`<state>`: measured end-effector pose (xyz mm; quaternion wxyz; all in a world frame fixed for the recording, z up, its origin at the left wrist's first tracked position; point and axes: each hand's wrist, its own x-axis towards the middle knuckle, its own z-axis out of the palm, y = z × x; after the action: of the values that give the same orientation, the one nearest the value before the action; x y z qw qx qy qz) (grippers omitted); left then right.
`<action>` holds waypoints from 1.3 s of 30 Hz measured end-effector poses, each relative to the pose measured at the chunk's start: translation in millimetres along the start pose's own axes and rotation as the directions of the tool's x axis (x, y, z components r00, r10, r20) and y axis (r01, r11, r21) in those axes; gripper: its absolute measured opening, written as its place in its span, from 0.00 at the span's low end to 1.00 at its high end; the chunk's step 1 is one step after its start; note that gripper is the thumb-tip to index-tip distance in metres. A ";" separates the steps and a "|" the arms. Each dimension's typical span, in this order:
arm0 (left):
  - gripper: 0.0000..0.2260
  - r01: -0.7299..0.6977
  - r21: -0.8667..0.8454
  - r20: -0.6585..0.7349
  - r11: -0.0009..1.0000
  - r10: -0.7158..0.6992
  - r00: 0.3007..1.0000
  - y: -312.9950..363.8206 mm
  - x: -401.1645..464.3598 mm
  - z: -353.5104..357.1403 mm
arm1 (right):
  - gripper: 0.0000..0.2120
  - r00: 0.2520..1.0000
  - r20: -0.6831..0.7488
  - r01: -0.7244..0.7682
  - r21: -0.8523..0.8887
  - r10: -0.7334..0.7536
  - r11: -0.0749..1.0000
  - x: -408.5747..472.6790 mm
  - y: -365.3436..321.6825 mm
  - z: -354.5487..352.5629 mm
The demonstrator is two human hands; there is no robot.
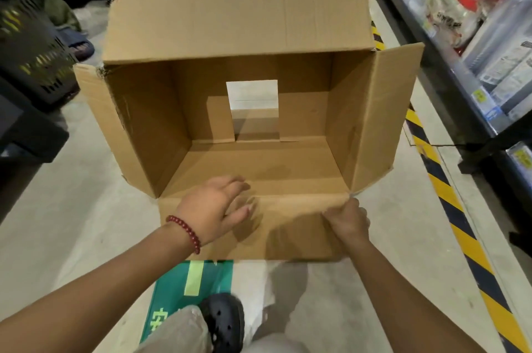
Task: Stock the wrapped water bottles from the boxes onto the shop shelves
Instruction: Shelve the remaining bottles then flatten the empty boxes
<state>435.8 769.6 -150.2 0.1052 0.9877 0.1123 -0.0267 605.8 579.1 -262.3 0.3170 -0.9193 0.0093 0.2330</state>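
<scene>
- Floor (86, 194) of pale concrete is filling the aisle, with a yellow-and-black hazard stripe (449, 194) running along its right side.
- Shop shelves (475, 88) are standing along the right edge, carrying wrapped packs (506, 44) that are too blurred to identify; price tags are showing on the shelf lip.
- A cardboard box (259, 21) is lying on its side on the floor, its opening facing the camera and all four flaps spread outward. No bottles are showing inside it; a square gap in its far wall is letting the floor show through.
- A dark plastic basket (37, 65) is sitting at the left edge, well apart from the box.
- A green floor sign (184, 289) is lying just below the near flap (282, 226), partly covered by a leg.
- A black perforated clog (223, 321) is resting on the sign's lower edge.
- The left hand (214, 207) is hovering over the near flap with fingers spread apart, its grip holding nothing; whether it is touching the cardboard cannot be told.
- The right hand (349, 219) is pinching the near flap close to its right corner, its grip clamped on the cardboard.
- A red bead bracelet (185, 233) is circling the left wrist.
</scene>
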 end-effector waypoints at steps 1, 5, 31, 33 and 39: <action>0.21 -0.081 0.026 -0.154 0.996 0.084 0.984 -0.1 2.1 -11.6 | 0.24 0.996 -0.064 0.065 0.010 -0.065 0.998 -7.3 -4.5 -4.0; 0.19 -0.135 0.232 -0.576 0.963 0.248 0.779 -5.2 15.5 -64.3 | 0.27 0.758 -0.469 0.540 0.063 -0.453 0.839 -56.4 -38.0 -42.9; 0.44 0.352 0.301 -0.379 0.886 -0.227 0.897 14.2 -0.5 -149.9 | 0.22 0.747 -0.298 0.650 0.137 -0.594 0.748 -82.5 -94.8 -155.0; 0.31 0.281 0.312 -0.329 0.908 -0.174 0.928 22.8 -7.6 -150.7 | 0.21 0.736 -0.333 0.655 0.126 -0.590 0.745 -86.0 -91.0 -156.6; 0.05 0.196 0.287 -0.437 0.938 -0.054 0.898 10.5 -22.3 -136.2 | 0.18 0.716 -0.141 0.624 -0.309 -0.684 0.718 -69.3 -75.1 -161.5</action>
<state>420.5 783.9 -13.4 -0.0872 0.9641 0.1906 0.1629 624.7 535.3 -77.2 0.2622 -0.9146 -0.3076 -0.0113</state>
